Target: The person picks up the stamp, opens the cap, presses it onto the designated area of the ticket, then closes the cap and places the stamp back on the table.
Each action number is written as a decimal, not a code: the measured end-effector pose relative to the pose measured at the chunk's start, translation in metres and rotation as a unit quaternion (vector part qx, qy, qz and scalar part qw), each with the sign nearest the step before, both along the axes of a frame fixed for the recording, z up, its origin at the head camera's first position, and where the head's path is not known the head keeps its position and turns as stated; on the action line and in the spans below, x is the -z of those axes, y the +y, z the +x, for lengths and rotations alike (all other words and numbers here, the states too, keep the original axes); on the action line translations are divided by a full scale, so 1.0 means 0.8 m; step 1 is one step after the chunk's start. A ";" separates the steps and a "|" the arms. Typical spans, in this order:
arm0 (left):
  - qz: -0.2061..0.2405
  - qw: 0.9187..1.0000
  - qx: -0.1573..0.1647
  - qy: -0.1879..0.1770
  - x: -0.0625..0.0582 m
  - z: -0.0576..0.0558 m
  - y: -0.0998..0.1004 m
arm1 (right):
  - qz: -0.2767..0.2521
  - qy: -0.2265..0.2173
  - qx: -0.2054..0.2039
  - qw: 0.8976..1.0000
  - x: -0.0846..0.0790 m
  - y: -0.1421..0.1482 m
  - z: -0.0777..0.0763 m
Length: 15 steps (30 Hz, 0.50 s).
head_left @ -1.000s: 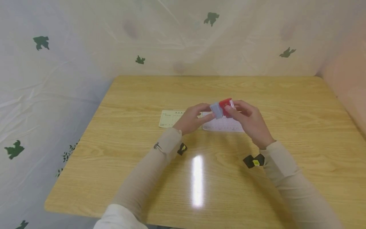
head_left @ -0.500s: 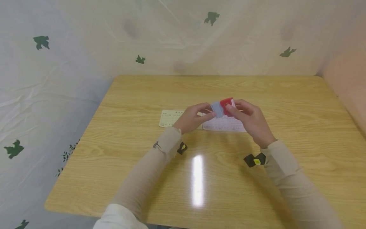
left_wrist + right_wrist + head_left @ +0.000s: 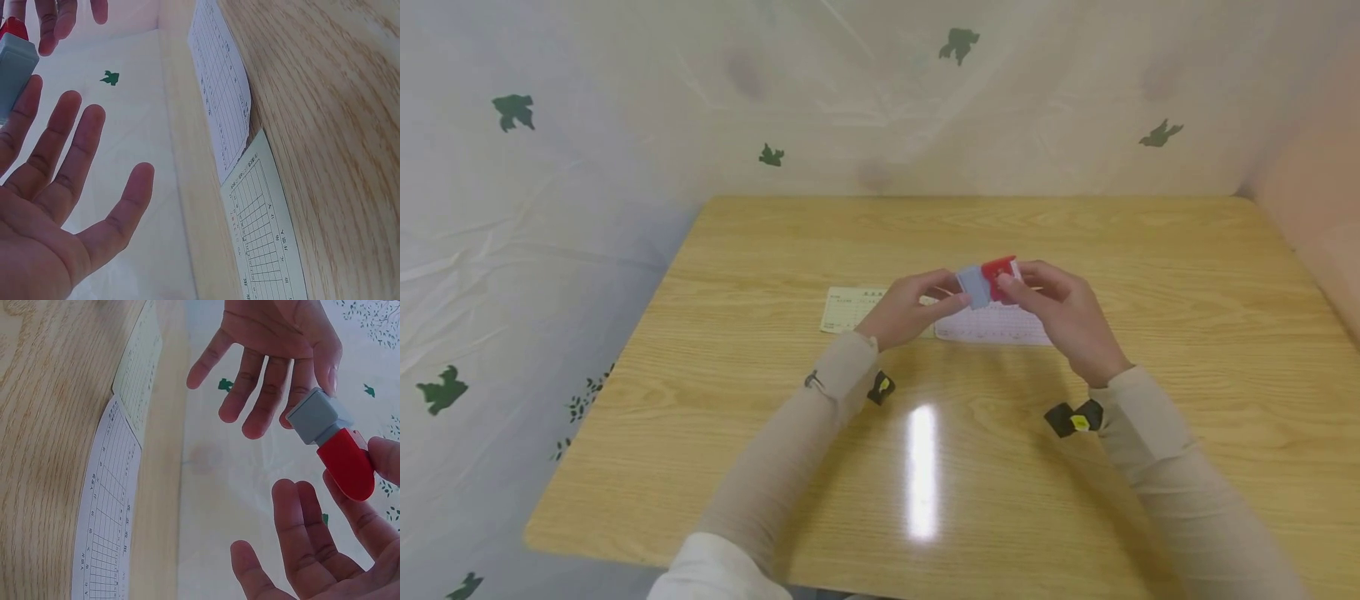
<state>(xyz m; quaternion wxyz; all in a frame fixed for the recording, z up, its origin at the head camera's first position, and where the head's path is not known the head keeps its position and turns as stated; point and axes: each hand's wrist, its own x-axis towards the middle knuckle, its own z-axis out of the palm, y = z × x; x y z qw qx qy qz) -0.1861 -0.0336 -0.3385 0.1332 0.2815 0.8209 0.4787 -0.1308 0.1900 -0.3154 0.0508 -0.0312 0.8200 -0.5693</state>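
A small stamp-like object is held up above the table between both hands. It has a grey block-shaped end (image 3: 315,415) and a red rounded end (image 3: 350,465), joined by a narrower grey neck in the right wrist view. My left hand (image 3: 906,315) pinches the grey block between thumb and index finger, its other fingers spread. The red end is pinched by my right hand (image 3: 1067,312), whose remaining fingers stand away from it. Beneath the hands lie a pale green printed form (image 3: 842,310) and a white printed form (image 3: 992,325), partly covered by the hands in the head view.
The forms lie side by side, meeting at their edges, on a wood-grain table (image 3: 760,250). Pale sheeting (image 3: 850,92) with green bird shapes hangs behind and at the left. Dark wrist-mounted pieces (image 3: 1073,418) hang at both sleeves.
Both hands keep their grip on the red and grey object. The red end has moved very slightly to the right, and the head view has shifted a little.
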 end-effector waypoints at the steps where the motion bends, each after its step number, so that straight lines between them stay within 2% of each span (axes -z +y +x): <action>1: 0.000 1.000 0.000 0.000 0.000 0.000 0.000 | 0.000 -0.001 0.000 1.000 0.000 0.000 0.000; 9: 0.000 1.000 -0.004 -0.001 -0.001 0.001 -0.001 | -0.008 -0.001 0.004 1.000 0.000 0.001 -0.001; 15: -0.025 0.999 -0.021 -0.001 0.003 0.002 -0.013 | -0.016 0.029 0.057 0.998 -0.005 0.017 -0.003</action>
